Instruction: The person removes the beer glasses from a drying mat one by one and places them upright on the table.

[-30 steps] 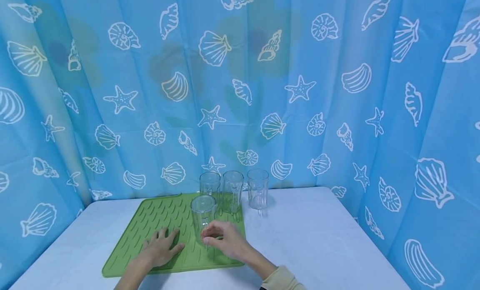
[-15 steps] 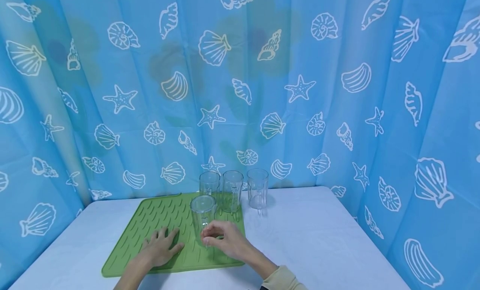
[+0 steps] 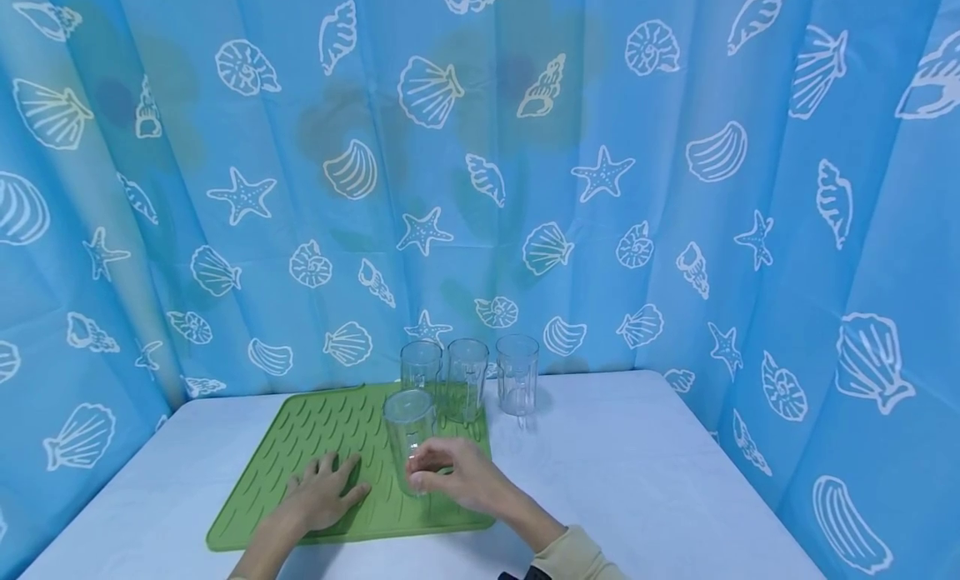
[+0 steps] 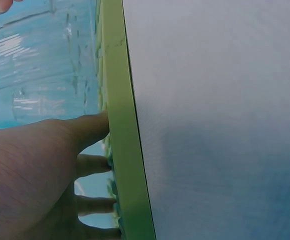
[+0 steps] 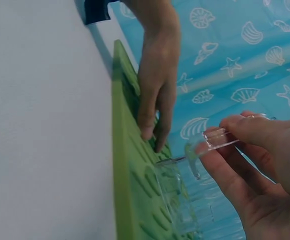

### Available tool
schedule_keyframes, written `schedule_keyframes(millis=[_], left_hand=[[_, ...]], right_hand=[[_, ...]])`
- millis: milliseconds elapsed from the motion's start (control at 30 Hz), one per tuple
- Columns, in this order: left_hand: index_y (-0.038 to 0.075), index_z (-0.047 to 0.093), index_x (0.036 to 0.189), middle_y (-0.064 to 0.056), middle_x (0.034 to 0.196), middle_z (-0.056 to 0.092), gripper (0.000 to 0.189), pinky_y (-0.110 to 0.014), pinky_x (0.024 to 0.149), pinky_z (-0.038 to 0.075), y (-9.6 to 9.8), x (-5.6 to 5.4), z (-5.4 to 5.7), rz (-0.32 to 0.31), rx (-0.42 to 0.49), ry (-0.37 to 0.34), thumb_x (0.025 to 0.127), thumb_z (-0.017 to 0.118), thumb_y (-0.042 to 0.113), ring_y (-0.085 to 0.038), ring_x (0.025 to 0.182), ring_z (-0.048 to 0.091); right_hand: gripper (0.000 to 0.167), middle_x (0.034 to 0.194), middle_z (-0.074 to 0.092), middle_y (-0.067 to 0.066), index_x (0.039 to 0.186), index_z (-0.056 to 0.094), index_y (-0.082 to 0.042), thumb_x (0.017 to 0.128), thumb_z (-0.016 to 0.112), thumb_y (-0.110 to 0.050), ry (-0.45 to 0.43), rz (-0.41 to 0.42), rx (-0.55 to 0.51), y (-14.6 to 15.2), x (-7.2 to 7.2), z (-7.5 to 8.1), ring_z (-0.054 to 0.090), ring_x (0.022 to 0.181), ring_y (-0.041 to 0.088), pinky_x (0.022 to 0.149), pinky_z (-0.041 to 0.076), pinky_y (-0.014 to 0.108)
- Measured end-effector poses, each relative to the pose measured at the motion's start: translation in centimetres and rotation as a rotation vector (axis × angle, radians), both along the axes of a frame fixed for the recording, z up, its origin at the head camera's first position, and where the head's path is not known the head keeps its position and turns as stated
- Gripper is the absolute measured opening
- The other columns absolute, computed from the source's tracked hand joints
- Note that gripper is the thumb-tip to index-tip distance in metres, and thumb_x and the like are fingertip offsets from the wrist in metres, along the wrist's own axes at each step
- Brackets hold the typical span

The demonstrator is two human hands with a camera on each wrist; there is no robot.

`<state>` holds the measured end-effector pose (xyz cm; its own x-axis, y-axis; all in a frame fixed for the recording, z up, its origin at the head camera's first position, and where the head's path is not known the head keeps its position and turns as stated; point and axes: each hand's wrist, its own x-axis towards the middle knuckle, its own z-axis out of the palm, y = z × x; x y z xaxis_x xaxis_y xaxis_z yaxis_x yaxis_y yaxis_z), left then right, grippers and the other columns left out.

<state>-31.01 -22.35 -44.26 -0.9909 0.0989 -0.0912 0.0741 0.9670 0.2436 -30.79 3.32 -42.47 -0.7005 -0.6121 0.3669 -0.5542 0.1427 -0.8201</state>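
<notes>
My right hand (image 3: pixel 461 480) pinches the handle (image 5: pixel 217 139) of a clear glass mug (image 3: pixel 405 438) between thumb and fingers. The mug stands over the front right part of a green ridged mat (image 3: pixel 330 422). Whether its base touches the mat I cannot tell. On the mat's front part rests my left hand (image 3: pixel 318 498), fingers spread, holding nothing. The left wrist view shows that hand's fingertips (image 4: pixel 110 204) down on the mat, near its edge. Two more glass mugs (image 3: pixel 420 367) (image 3: pixel 467 380) stand at the mat's back right corner.
Another glass mug (image 3: pixel 517 376) stands on the white tablecloth (image 3: pixel 600 472), just right of the mat. A blue curtain (image 3: pixel 480 222) with white shell prints hangs behind and beside the table.
The right hand has shifted very slightly right with the mug. The left hand and the other mugs keep their places; the head view itself has moved a little.
</notes>
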Motion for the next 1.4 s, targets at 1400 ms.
schedule_keyframes(millis=[1400], left_hand=[[0.006,0.042,0.147,-0.035,0.149,0.032,0.062,-0.080,0.104,0.022,0.3,0.0,0.1,0.009,-0.022,0.007,0.100,0.050,0.046,-0.061,0.136,0.026]], right_hand=[[0.022,0.105,0.074,0.015,0.109,0.072,-0.004,0.093,0.068,-0.018,0.080,-0.031,-0.050,5.7,-1.2,2.9,0.072,0.095,0.024,0.076,0.061,0.029]])
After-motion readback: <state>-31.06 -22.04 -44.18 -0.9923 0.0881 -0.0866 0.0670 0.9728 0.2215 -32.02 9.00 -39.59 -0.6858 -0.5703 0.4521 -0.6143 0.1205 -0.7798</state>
